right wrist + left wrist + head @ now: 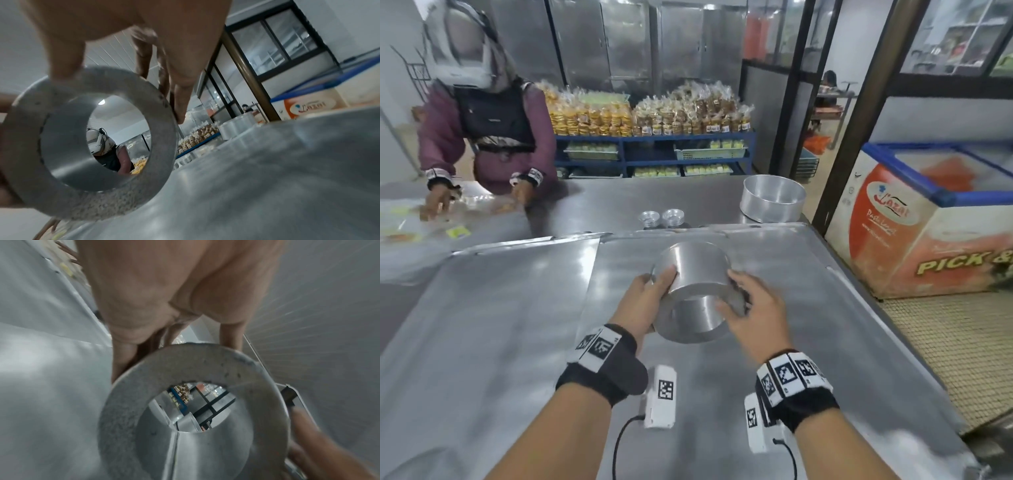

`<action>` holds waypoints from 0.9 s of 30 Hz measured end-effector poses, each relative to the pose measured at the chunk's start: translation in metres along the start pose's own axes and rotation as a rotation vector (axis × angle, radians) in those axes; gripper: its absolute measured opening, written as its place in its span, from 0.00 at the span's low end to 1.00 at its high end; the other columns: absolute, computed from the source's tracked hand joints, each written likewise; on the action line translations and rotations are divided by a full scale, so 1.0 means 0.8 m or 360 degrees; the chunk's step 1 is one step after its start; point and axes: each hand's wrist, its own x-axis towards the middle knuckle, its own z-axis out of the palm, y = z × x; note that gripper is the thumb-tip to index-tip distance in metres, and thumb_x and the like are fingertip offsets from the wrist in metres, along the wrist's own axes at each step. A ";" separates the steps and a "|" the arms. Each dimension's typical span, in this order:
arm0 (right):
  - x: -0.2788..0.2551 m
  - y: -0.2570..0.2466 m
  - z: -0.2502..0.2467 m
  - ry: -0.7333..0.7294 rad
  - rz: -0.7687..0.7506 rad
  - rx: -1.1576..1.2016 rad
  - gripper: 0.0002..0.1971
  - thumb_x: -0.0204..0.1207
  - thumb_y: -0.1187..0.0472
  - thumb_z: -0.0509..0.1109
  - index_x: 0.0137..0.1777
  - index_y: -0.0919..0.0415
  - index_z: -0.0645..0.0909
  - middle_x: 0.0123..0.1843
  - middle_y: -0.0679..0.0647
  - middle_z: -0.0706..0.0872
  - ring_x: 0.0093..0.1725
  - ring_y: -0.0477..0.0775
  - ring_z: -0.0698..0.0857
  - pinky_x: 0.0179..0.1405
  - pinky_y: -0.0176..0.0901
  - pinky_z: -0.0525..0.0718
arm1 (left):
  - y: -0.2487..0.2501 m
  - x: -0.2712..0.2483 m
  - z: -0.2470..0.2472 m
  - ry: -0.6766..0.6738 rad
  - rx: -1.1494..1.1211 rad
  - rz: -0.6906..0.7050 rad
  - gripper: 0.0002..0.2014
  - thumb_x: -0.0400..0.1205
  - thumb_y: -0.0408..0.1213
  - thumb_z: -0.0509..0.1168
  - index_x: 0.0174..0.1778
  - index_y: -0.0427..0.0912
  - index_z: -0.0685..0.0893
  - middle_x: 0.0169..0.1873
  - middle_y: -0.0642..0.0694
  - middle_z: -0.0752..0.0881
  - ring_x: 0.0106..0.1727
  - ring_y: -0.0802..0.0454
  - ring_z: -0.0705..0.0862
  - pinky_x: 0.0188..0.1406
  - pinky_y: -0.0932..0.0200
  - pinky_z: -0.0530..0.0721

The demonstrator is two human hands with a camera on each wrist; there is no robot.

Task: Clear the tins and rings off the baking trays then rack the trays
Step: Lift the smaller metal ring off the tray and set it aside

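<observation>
- Both wrists nearest; left hand (643,298) and right hand (751,318) clasping ring (693,291) from opposite sides — lifted above baking tray (825,342).
- Ring axis tilted, opening toward wearer.
- Beyond the hands on counter (602,205): large tin (772,202) — nearer the right hand.

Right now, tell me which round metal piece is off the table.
The open metal ring, gripped tilted between left hand and right hand. The larger round tin sits at the far edge.

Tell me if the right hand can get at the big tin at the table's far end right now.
Probably not yet: the right hand and left hand both hold the ring. The path to the big tin looks clear.
</observation>
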 end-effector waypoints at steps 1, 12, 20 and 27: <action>-0.013 0.000 0.008 -0.0056 0.0060 0.0143 0.30 0.62 0.47 0.83 0.66 0.42 0.81 0.64 0.37 0.83 0.63 0.42 0.84 0.64 0.45 0.83 | -0.009 -0.010 -0.012 -0.0006 -0.0052 0.0041 0.35 0.75 0.61 0.73 0.72 0.46 0.73 0.57 0.47 0.89 0.50 0.50 0.90 0.47 0.50 0.89; -0.103 -0.001 0.097 -0.0071 0.0663 0.0788 0.31 0.61 0.23 0.70 0.47 0.49 0.87 0.45 0.52 0.92 0.48 0.54 0.90 0.56 0.66 0.87 | -0.123 -0.084 -0.095 0.0077 -0.0506 0.0208 0.39 0.71 0.54 0.78 0.79 0.54 0.74 0.68 0.55 0.84 0.67 0.60 0.83 0.62 0.62 0.79; -0.127 -0.016 0.135 -0.0181 0.0779 0.0614 0.11 0.63 0.56 0.78 0.46 0.55 0.89 0.35 0.57 0.91 0.35 0.57 0.88 0.46 0.67 0.89 | -0.167 -0.107 -0.132 0.0294 -0.0434 0.0221 0.33 0.73 0.44 0.75 0.75 0.52 0.75 0.73 0.50 0.81 0.72 0.56 0.79 0.72 0.56 0.77; -0.131 -0.012 0.166 -0.0222 0.0770 0.0447 0.18 0.58 0.65 0.73 0.49 0.51 0.89 0.42 0.53 0.91 0.31 0.54 0.89 0.41 0.59 0.91 | -0.176 -0.118 -0.163 0.0295 -0.0443 0.0239 0.33 0.69 0.22 0.71 0.73 0.43 0.77 0.64 0.40 0.86 0.57 0.51 0.84 0.42 0.67 0.84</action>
